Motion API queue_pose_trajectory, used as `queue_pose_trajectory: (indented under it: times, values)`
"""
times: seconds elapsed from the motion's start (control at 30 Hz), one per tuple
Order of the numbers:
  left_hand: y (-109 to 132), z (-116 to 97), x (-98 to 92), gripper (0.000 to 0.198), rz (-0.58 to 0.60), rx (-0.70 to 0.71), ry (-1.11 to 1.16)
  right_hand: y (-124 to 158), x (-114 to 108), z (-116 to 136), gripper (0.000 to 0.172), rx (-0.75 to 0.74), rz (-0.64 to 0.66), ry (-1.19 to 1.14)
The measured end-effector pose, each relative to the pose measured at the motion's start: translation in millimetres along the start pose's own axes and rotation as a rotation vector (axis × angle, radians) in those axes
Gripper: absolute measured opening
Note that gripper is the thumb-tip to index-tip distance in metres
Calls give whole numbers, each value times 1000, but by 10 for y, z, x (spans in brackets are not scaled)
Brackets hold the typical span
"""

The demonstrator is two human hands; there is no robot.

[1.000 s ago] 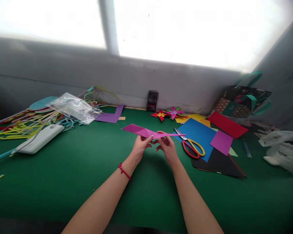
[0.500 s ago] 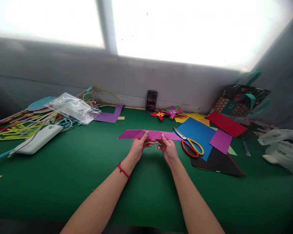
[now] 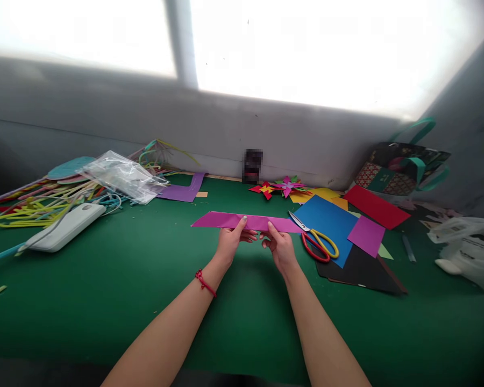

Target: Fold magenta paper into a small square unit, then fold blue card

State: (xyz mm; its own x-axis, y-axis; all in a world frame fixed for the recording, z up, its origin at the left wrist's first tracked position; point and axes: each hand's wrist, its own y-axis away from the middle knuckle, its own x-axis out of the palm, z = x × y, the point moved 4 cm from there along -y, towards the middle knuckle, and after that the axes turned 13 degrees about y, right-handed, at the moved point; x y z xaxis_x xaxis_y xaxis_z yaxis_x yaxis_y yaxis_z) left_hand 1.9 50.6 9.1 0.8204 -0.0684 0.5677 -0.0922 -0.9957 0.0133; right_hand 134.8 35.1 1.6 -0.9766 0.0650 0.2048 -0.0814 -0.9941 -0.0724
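Green table (image 3: pixel 105 301): room is found by the left arm (image 3: pixel 173 317); the right side is edged by scissors (image 3: pixel 326 244) and paper sheets (image 3: pixel 326 215)
Pink strip (image 3: pixel 256 222): held sideways over the table, right end close to the scissors
Left hand (image 3: pixel 229 244): strip pinched, thumb on top, fingers under
Right hand (image 3: pixel 281 249): strip pinched the same way
Change: strip was tipped a second ago, wide side is shown now

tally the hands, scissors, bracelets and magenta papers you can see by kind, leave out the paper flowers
Hands: 2 (left hand, right hand)
Magenta papers: 2 (held strip, square on the right)
Scissors: 1 pair
Bracelet: 1
Total: 6
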Motion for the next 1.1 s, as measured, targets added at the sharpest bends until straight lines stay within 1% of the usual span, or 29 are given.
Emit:
queue_pose_trajectory:
  times: [0.13, 0.2, 0.27, 0.3, 0.33, 0.37, 0.4, 0.43, 0.47, 0.53, 0.57, 0.63, 0.67, 0.7, 0.77, 0.83, 0.87, 0.93, 1.0, 1.03, 1.1]
  values:
    - [12, -37, 75, 47, 91, 49, -74, -43, -89, -25, 25, -24, -148, 96]
    - [6, -36, 93, 44, 137, 72, -81, -37, -115, -10, 25, -4, -182, 104]
    - [-20, -30, 71, 32, 143, 72, -53, -3, -107, 49, 21, 14, -134, 87]
    - [-42, -33, 37, 28, 118, 65, -12, 22, -79, 96, 17, 12, -53, 73]
    - [-68, -41, -10, 27, 75, 48, 38, 53, -41, 144, 17, 15, 50, 48]
    - [-95, -58, -66, 25, 25, 32, 107, 88, -6, 185, 23, 31, 141, 20]
    - [-119, -76, -125, 23, -30, -3, 174, 119, 18, 220, 29, 48, 202, 4]
    - [-135, -87, -174, 22, -69, -73, 207, 144, 38, 239, 32, 75, 246, 2]
    - [-142, -108, -200, 23, -57, -125, 194, 160, 51, 241, 33, 108, 266, -2]
    - [-114, -118, -200, 25, 25, -275, 126, 172, 76, 201, 31, 178, 282, 3]
    - [-85, -118, -191, 25, 49, -316, 103, 171, 91, 163, 33, 211, 292, 11]
    - [-10, -84, -136, 18, 108, -368, 62, 165, 125, 72, 36, 260, 326, 46]
    - [38, -40, -70, 16, 225, -417, -1, 155, 130, 29, 36, 270, 322, 72]
    - [77, -1, -12, 18, 317, -426, -53, 139, 120, -7, 34, 267, 289, 99]
    - [116, 69, 62, 28, 421, -412, -120, 92, 64, -50, 32, 225, 162, 138]
    - [110, 120, 85, 44, 458, -418, -122, 43, -10, -65, 32, 168, 33, 147]
    - [99, 143, 80, 52, 466, -452, -103, 21, -54, -64, 33, 134, -34, 145]
    - [51, 157, 41, 62, 431, -501, -26, -12, -148, -51, 36, 57, -180, 142]
    - [-13, 145, -17, 64, 354, -514, 90, -22, -243, -35, 39, -11, -330, 148]
    - [-50, 130, -49, 63, 298, -492, 160, -22, -281, -32, 41, -30, -390, 152]
    - [-117, 94, -111, 59, 171, -407, 298, -18, -335, -37, 42, -36, -470, 154]
